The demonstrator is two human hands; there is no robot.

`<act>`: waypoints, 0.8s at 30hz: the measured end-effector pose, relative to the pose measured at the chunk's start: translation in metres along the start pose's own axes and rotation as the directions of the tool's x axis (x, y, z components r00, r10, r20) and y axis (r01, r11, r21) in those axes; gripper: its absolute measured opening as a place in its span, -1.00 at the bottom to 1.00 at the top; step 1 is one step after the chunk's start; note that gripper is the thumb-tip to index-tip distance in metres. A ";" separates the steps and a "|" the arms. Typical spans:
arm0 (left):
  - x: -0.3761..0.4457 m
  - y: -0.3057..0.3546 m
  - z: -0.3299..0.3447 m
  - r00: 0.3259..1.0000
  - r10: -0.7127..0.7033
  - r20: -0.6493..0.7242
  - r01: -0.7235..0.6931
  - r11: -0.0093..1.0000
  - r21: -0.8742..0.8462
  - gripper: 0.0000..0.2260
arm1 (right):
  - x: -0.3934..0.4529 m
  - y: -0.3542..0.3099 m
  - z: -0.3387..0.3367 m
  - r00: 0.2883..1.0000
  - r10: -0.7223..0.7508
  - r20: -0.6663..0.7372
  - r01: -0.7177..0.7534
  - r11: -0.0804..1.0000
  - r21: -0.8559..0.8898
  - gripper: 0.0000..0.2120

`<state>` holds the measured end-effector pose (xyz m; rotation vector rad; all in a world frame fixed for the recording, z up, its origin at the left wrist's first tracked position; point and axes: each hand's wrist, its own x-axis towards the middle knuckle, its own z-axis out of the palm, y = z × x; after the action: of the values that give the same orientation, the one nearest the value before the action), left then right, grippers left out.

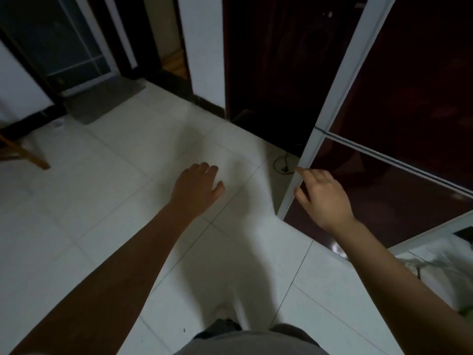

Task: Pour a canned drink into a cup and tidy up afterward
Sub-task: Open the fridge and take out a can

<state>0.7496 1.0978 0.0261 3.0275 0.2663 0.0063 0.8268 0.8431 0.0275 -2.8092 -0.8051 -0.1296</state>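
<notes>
Head view, left to right. Mat [102, 101]: lying by a dark doorway, far left. Left hand [198, 187]: hovering over the tiled floor [76, 201], fingers loosely curled, holding nothing. Right hand [322, 196]: fingertips touching the white edge of a dark door [384, 175], thumb just beside it. Risk: fingers slipping off the narrow edge, or getting nipped. Can and cup: not showing; position relative to either hand cannot be told.

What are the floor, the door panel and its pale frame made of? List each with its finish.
Floor: glazed ceramic tile, likely; pale squares with grout lines.
Door panel: glossy dark red, perhaps glass or lacquer; it shows reflections.
Pale frame: smooth white, maybe painted metal or plastic; the right hand touches it.
</notes>
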 end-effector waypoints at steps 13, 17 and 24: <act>0.124 0.009 -0.001 0.979 0.204 -0.010 -0.204 0.977 -0.059 -0.29 | 0.057 0.041 -0.008 0.968 0.210 -0.136 -0.217 0.975 -0.038 -0.59; 0.146 0.017 0.000 0.975 0.222 -0.026 -0.223 0.973 -0.058 -0.33 | 0.069 0.053 -0.010 0.957 0.242 -0.159 -0.252 0.967 -0.046 -0.59; 0.190 0.043 -0.008 0.964 0.262 -0.055 -0.266 0.959 -0.098 -0.60 | 0.096 0.081 -0.022 0.939 0.274 -0.207 -0.292 0.955 -0.060 -0.60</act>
<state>0.9443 1.0897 0.0370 2.9357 -0.1333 0.1012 0.9505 0.8208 0.0475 -2.8992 -0.3529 -0.3973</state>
